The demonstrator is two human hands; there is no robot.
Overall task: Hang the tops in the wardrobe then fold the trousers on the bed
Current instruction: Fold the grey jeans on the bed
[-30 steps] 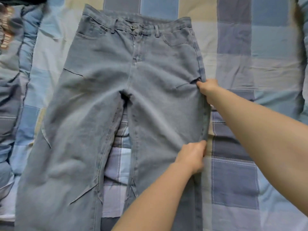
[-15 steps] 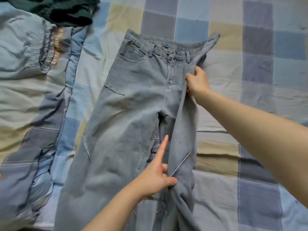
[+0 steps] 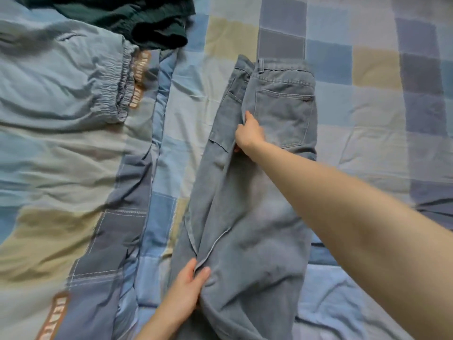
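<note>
Light blue jeans lie lengthwise on the bed, folded in half with one leg over the other and a back pocket facing up. My right hand grips the folded edge of the denim just below the waistband. My left hand pinches the outer seam of the upper leg lower down, thumb on top of the cloth.
A checked blue, grey and yellow bedsheet covers the bed. Pale blue trousers with an elastic waist lie at the left. A dark green garment is bunched at the top left.
Both hands have carried the right leg of the jeans leftward over the other leg, so the jeans are folded in half. The view has shifted left.
</note>
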